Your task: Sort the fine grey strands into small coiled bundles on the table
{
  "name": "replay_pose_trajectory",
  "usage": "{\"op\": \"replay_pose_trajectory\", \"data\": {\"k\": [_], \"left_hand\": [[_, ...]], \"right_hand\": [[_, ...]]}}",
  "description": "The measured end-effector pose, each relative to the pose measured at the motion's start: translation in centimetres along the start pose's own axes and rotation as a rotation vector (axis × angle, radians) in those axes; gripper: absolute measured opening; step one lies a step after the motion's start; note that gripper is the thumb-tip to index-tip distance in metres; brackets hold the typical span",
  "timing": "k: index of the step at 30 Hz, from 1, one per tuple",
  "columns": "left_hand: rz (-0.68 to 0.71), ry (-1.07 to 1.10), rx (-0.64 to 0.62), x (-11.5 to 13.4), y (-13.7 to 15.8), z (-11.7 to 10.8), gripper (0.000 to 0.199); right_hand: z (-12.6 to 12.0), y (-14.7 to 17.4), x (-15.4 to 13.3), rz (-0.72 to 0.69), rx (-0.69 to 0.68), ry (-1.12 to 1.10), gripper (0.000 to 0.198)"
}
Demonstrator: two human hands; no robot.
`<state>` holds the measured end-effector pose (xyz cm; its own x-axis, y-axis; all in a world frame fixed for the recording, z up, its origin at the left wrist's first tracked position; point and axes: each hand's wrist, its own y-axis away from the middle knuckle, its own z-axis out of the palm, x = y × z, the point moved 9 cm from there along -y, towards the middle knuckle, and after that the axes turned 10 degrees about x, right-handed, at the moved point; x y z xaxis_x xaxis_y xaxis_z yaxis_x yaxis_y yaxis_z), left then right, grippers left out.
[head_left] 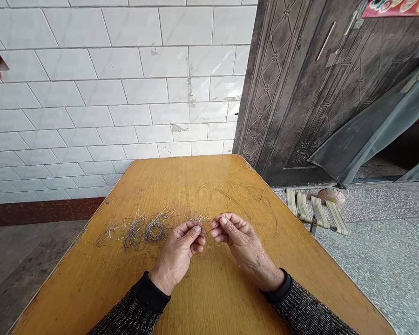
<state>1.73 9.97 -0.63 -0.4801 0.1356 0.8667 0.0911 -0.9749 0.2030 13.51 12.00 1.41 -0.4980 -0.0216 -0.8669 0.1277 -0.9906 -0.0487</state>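
My left hand [183,242] is closed in a pinch, thumb against forefinger, above the middle of the wooden table. Close by on the right, my right hand [239,239] makes a similar pinch. A thin wire [208,231] shows faintly in the small gap between the two hands; most of it is hidden by the fingers. Left of my hands lie coiled bundles of thin wire [156,230], with loose ends sticking up. Several short, pale wire pieces [196,217] lie just beyond my fingertips. Long, loose brown strands [246,192] curve across the table at the far right.
The table [209,298] narrows toward a white tiled wall [132,88]. A dark carved door [286,93] and a grey curtain [373,130] stand at the right. Beside the table's right edge is a low stool with striped straps [320,211], a round object [331,196] behind it.
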Motion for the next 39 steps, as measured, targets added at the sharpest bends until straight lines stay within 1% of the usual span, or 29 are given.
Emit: {"op": "replay_pose_trajectory", "data": {"k": [3,8,13,17,20,23,25,27,29,32,35,39], "left_hand": [[0.023,-0.001,-0.013,0.2,0.1,0.1,0.019],[0.045,-0.025,-0.020,0.6,0.2,0.3,0.019],[0.055,-0.068,-0.048,0.4,0.2,0.3,0.019],[0.098,-0.174,-0.065,0.5,0.4,0.4,0.024],[0.151,-0.242,-0.035,1.0,0.5,0.3,0.031],[0.205,-0.293,-0.011,1.6,0.7,0.4,0.033],[0.237,-0.320,0.000,2.0,0.9,0.6,0.034],[0.260,-0.342,0.003,2.2,1.0,0.7,0.034],[0.279,-0.360,0.000,2.3,1.1,0.7,0.034],[0.314,-0.401,-0.018,2.3,1.2,0.8,0.034],[0.357,-0.456,-0.052,2.4,1.2,1.0,0.034],[0.427,-0.535,-0.078,2.6,1.4,1.3,0.033]], "right_hand": [[0.2,0.1,0.1,0.005,-0.024,-0.002,0.021],[0.5,0.1,0.7,0.069,-0.053,0.005,0.023],[0.5,0.0,1.0,0.089,-0.061,-0.017,0.024],[0.2,-0.2,0.8,0.045,-0.050,0.032,0.025],[0.1,-0.2,0.4,-0.021,-0.023,0.109,0.025],[0.1,-0.1,-0.1,-0.076,0.022,0.180,0.028],[0.3,0.1,-0.4,-0.105,0.018,0.225,0.028],[0.6,0.3,-0.6,-0.153,-0.005,0.276,0.026],[0.7,0.5,-0.8,-0.213,-0.015,0.352,0.020],[0.3,0.6,-0.9,-0.319,-0.006,0.534,0.010],[0.3,1.0,-1.7,-0.501,0.018,0.765,0.012],[1.5,2.1,-3.4,-0.780,0.021,1.063,0.018]]}}
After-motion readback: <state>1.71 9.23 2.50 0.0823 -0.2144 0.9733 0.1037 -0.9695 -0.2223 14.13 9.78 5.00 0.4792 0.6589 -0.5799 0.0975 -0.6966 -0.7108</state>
